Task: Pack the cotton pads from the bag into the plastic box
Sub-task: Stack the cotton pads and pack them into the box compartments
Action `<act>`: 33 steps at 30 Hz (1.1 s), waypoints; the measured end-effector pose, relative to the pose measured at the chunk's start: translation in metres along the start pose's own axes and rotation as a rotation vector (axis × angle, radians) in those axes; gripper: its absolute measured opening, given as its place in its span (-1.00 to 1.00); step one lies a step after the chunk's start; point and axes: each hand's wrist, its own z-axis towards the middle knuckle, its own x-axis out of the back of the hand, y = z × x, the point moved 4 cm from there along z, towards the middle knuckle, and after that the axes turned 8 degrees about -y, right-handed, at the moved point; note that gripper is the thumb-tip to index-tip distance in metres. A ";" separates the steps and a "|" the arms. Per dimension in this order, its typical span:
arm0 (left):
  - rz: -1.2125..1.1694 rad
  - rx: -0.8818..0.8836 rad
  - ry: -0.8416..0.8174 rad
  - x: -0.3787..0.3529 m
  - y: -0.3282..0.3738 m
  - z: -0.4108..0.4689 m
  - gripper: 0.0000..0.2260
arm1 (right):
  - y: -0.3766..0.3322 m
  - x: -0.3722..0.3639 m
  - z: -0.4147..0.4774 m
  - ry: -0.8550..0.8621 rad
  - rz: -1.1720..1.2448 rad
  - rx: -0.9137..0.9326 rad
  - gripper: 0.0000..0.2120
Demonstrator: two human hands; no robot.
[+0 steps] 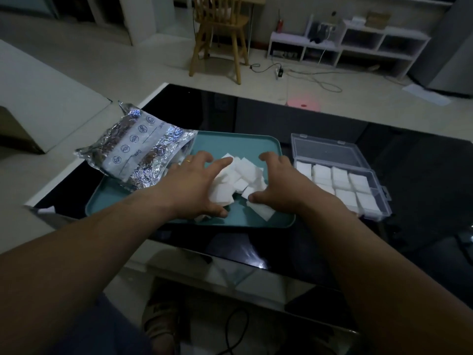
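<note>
While both hands bracket the heap, the first risk sits at the near edge of the tray (pixel 122 206): a stray pad (pixel 263 212) lies by the near right corner and a careless sweep could push it over the rim onto the table (pixel 256 247). Left hand (pixel 194 185): fingers spread wide, resting on the cotton pads (pixel 243 175) at tray centre. Right hand (pixel 279 185): fingers arched at the heap's right side; pinching or not, cannot tell. Gathering too many at once would likely shed some. Bag (pixel 138 155) overhangs the tray's far left corner; a forearm nudge could slide it off. Plastic box (pixel 340 175), just beside the tray's right edge, lid open, looks well filled; overstuffing may block closure.
</note>
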 end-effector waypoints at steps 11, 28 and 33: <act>-0.350 -0.080 0.110 -0.002 0.018 0.014 -0.19 | -0.031 -0.012 0.010 -0.046 0.269 0.071 -0.69; -0.987 0.222 0.225 0.037 -0.006 0.010 -0.44 | -0.026 -0.014 0.014 0.187 0.132 0.167 -0.76; -1.003 0.257 0.148 0.038 -0.014 0.011 -0.62 | -0.046 -0.024 0.032 0.164 -0.123 0.240 -0.50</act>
